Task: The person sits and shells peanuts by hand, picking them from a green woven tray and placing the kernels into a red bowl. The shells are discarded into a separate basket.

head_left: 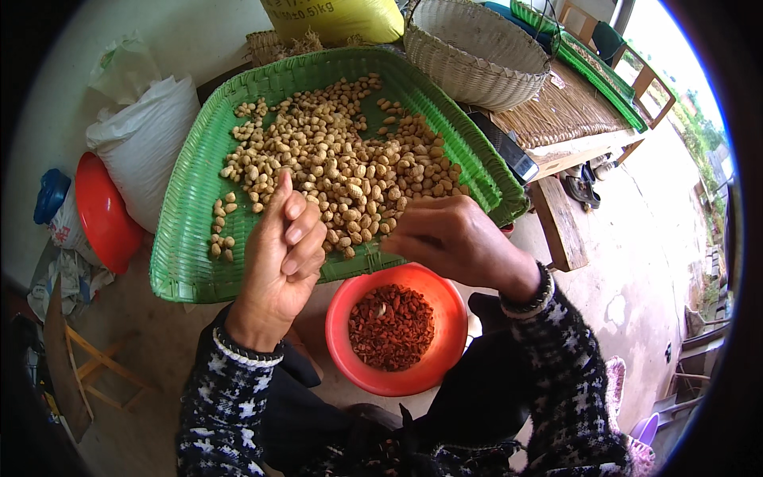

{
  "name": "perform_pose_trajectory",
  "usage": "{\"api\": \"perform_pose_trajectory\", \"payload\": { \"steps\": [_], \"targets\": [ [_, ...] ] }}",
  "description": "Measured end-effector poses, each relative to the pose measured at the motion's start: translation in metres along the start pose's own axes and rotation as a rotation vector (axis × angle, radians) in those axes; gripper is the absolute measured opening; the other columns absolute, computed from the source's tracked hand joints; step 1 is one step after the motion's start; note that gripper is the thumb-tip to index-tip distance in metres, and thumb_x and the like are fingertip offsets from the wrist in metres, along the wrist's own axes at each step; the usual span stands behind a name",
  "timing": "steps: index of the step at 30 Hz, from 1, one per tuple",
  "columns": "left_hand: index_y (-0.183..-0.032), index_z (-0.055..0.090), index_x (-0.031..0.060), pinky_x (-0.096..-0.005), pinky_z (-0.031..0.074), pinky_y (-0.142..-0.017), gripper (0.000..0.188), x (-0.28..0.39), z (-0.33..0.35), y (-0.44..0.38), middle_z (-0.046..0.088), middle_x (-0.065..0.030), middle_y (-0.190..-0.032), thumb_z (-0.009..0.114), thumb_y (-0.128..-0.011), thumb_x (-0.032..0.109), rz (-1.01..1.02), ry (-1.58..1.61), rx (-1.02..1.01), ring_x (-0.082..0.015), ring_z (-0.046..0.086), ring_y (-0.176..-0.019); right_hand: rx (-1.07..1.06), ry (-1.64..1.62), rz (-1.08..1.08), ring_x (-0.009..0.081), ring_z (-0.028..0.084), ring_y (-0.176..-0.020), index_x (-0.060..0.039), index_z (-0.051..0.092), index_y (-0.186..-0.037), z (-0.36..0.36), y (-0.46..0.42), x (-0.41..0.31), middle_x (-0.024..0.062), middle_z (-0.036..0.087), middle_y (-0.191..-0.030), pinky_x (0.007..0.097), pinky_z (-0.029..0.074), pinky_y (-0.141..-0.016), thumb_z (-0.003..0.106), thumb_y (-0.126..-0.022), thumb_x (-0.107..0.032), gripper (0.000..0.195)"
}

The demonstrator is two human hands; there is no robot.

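A green woven tray [199, 173] lies before me with a heap of unshelled peanuts [334, 149] in it. My left hand [286, 256] is over the tray's near edge, fingers curled and thumb up; whether something lies inside the curl does not show. To its right, my right hand [453, 238] hangs over the near right part of the heap, knuckles up and slightly blurred, its fingertips bunched; what they hold, if anything, cannot be told. Below both hands is a red plastic basin [450, 334] with reddish-brown bits [390, 328] and one pale piece inside.
Beyond the tray stand a wicker basket [477, 56] and a yellow sack [340, 21]. A smartphone [515, 158] lies to the right, beside a wooden bench [557, 223]. White sacks [146, 143] and a red bowl [104, 208] are at the left, above a folding stool [98, 358].
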State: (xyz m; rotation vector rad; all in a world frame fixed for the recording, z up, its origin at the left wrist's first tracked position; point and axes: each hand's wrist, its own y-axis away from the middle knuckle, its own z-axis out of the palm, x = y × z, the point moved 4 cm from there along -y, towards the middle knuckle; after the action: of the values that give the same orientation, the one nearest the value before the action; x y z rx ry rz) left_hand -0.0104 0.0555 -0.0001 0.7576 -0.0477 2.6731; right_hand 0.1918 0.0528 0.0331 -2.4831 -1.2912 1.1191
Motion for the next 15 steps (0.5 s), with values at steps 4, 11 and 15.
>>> {"api": "perform_pose_trajectory", "payload": {
  "steps": [4,11,15],
  "targets": [
    [-0.072,0.043,0.0156,-0.0194,0.019,-0.035,0.042,0.001,0.004,-0.001,0.039,0.0038,-0.058,0.043,-0.106,0.04,0.063,-0.188,0.022,-0.0044,0.027,-0.041,0.235,0.163,-0.037,0.029,0.06,-0.079,-0.0033,0.065,-0.093,0.016,-0.007,0.009,0.0108,0.056,-0.083,0.0405,0.052,-0.066,0.064,-0.084,-0.009,0.01],
    [-0.075,0.046,0.0148,-0.0193,0.021,-0.038,0.038,-0.004,0.007,-0.002,0.042,0.0039,-0.061,0.047,-0.105,0.037,0.073,-0.295,0.183,-0.0043,0.032,-0.045,0.186,0.312,-0.08,0.0293,0.06,-0.085,-0.0044,0.065,-0.102,0.041,-0.026,0.016,0.0099,0.056,-0.09,0.0387,0.052,-0.071,0.068,-0.079,-0.005,0.023],
    [-0.084,0.056,0.012,-0.0183,0.022,-0.041,0.031,-0.001,0.003,0.001,0.046,0.0052,-0.067,0.052,-0.104,0.036,0.123,-0.394,0.257,-0.0021,0.034,-0.048,0.31,0.077,0.009,0.024,0.061,-0.08,-0.005,0.063,-0.092,0.033,-0.023,0.017,0.0084,0.056,-0.086,0.036,0.052,-0.067,0.069,-0.079,-0.004,0.015]
  ]
}}
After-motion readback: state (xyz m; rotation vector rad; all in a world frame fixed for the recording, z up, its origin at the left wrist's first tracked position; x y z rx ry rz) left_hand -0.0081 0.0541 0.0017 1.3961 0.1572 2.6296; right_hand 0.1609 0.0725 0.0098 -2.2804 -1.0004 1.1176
